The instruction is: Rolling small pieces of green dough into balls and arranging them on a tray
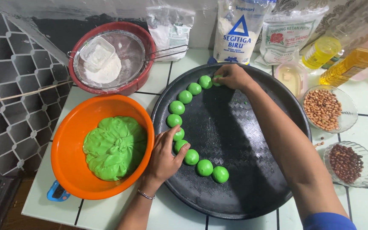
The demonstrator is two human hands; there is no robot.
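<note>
A large round black tray (pixel 243 140) holds several green dough balls (pixel 176 107) set in a curve along its left rim. My right hand (pixel 233 76) reaches to the far end of the curve and pinches a green dough ball (pixel 216 79) there. My left hand (pixel 165 155) rests on the tray's left rim, fingers apart, touching the balls near it (pixel 191 157). An orange bowl (pixel 71 145) to the left contains a mass of green dough (pixel 115 147).
A red bowl (pixel 143 40) with a sieve and flour sits at the back left. Flour bags (pixel 239 30), oil bottles (pixel 350 64), a small cup (pixel 290 76) and two glass bowls of peanuts (pixel 329 108) and darker nuts (pixel 348 164) crowd the right. A scale (pixel 56 192) is under the orange bowl.
</note>
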